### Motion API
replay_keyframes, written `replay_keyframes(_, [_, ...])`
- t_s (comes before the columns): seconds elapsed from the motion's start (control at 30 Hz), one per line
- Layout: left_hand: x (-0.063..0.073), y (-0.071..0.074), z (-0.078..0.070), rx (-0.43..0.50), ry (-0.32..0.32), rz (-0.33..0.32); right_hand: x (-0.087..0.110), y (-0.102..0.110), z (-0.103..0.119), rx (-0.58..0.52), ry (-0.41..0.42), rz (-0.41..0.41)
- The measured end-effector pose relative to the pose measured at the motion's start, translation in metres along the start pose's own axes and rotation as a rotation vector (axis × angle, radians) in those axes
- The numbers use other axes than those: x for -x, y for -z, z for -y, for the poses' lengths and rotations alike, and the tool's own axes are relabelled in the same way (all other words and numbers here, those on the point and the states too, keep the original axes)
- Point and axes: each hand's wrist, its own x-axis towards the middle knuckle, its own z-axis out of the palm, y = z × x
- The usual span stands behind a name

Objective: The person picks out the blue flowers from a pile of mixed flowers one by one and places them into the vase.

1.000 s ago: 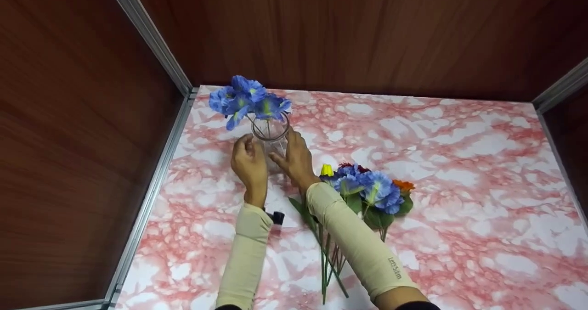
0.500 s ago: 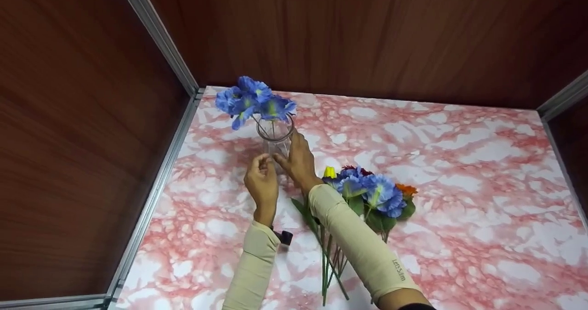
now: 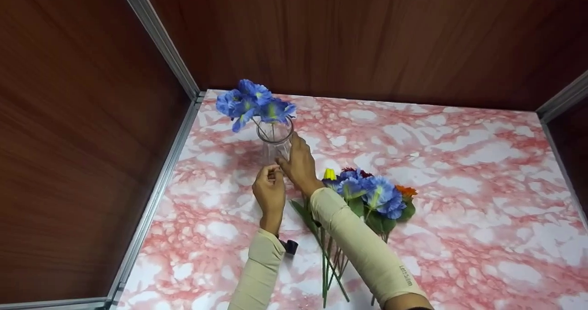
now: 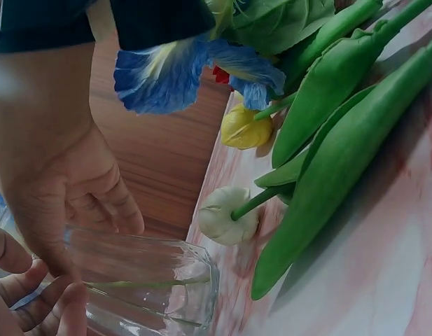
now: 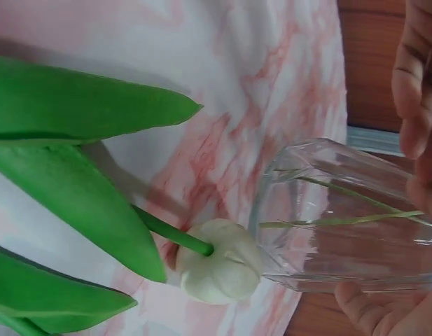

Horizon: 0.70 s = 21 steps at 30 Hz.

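Observation:
A clear glass vase (image 3: 274, 141) stands towards the back left, with blue flowers (image 3: 252, 102) leaning over its rim to the left. Through the glass in the right wrist view, thin green stems (image 5: 342, 221) reach towards the faceted base. My right hand (image 3: 302, 165) grips the vase from its right side, thumb towards me. In front of the vase is my left hand (image 3: 270, 190), fingers loosely curled with nothing visible in them. The left wrist view has the left fingertips (image 4: 44, 301) overlapping the glass, close to the right hand.
A bunch of artificial flowers lies under my right forearm: blue blooms (image 3: 379, 193), a yellow tulip (image 3: 329, 174) and an orange flower (image 3: 406, 191). A white tulip (image 5: 221, 262) shows near the vase base. Brown panels (image 3: 349, 34) border the pink-and-white marbled table (image 3: 459, 177).
My left hand has moved from the left side of the vase down and rightward to its front. The right hand keeps its place on the vase. The view has shifted slightly.

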Motion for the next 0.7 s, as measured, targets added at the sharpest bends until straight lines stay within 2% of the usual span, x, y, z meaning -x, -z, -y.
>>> replay_keyframes(0.27, [0.009,-0.002,-0.001,0.006,0.012,0.036,0.012,0.012,0.002,-0.026,0.016,-0.067])
replay_keyframes(0.4, [0.012,-0.004,-0.001,-0.010,-0.008,0.066,0.023,0.021,0.004,-0.100,0.011,-0.075])
replay_keyframes(0.57, [0.015,-0.006,-0.003,-0.058,-0.036,0.165,0.042,0.039,0.004,-0.260,0.010,-0.076])
replay_keyframes(0.7, [0.020,-0.006,-0.004,-0.082,-0.029,0.258,0.063,0.055,0.001,-0.348,0.051,-0.071])
